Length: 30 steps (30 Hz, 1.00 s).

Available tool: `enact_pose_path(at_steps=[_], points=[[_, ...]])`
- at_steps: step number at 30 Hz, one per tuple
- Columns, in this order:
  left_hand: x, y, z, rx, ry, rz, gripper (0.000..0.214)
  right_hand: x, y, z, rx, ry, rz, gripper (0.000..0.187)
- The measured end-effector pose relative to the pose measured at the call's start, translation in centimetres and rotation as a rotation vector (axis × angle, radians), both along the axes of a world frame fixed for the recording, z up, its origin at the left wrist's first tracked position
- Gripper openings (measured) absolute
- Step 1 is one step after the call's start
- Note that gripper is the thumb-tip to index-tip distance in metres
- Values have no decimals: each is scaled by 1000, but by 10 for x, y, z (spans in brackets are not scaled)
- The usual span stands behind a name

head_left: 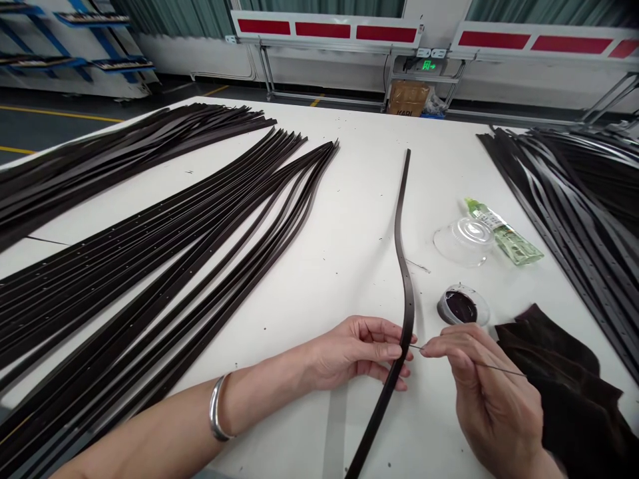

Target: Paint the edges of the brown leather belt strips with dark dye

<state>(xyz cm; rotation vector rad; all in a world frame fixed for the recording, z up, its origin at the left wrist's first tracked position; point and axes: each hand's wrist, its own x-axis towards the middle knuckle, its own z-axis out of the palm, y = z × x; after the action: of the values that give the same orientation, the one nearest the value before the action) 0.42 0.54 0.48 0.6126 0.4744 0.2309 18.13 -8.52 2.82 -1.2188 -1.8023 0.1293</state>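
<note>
A long dark leather strap [401,246] stands on its edge across the white table [349,199], running from the near edge to the far middle. My left hand [359,351] pinches it near its punched holes, a silver bangle on that wrist. My right hand [489,386] pinches a thin metal needle-like tool [464,359], whose tip touches the strap's edge beside my left fingers. A small open pot of dark dye [462,306] sits just beyond my right hand.
Several dark straps [164,266] lie fanned out on the left, and another pile [579,199] on the right. A clear lid [464,239] and a green bottle [504,233] lie behind the pot. A dark stained cloth [569,379] lies at the right near edge.
</note>
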Motion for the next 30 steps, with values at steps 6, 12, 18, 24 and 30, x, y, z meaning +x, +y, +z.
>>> enact_pose_path(at_steps=[6, 12, 18, 24, 30], points=[[0, 0, -1, -3, -9, 0, 28, -1, -1, 1, 26, -13, 31, 30], [0, 0, -2, 0, -13, -5, 28, -1, -2, 0, 12, -16, 36, 31], [0, 0, -2, 5, -10, -2, 29, -1, -1, 0, 8, -14, 24, 30], [-1, 0, -1, 9, -17, 1, 27, -2, -4, 1, -25, 29, -4, 27], [-3, 0, -1, -3, -26, 8, 28, -1, -12, -1, -85, 362, -402, 23]])
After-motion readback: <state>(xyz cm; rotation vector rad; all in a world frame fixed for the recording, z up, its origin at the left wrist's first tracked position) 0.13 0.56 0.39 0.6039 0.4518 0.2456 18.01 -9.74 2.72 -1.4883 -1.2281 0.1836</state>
